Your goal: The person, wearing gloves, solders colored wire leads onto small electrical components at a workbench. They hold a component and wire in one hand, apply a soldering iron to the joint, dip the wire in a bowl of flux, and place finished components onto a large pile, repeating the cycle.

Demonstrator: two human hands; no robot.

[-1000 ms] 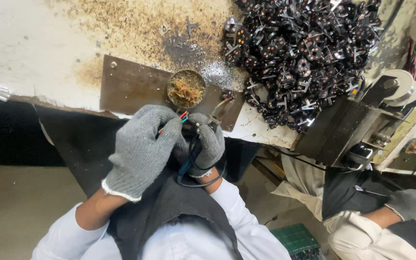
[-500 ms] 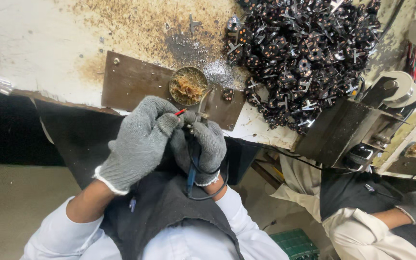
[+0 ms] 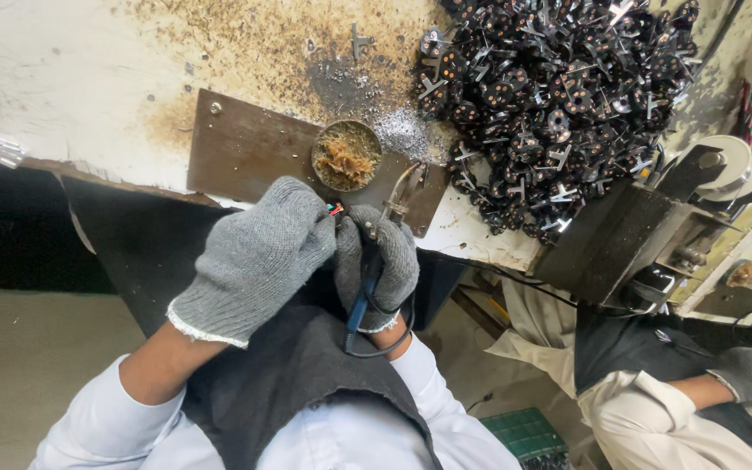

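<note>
We grip the blue-handled soldering iron (image 3: 364, 292) in our right hand (image 3: 382, 265), fingers clamped round it, its long axis running up and away to a tip just beyond our fingertips. Our left hand (image 3: 258, 252) pinches coloured wire ends (image 3: 333, 210), touching, beside that tip. Farther off sits the round tin (image 3: 346, 155) on the brown plate (image 3: 245, 148).

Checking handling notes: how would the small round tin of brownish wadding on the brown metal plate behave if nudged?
The small round tin sits flat and squat on the brown metal plate, so it would probably slide, not tip. It looks light. Its fibrous filling seems loose and may shed.
</note>
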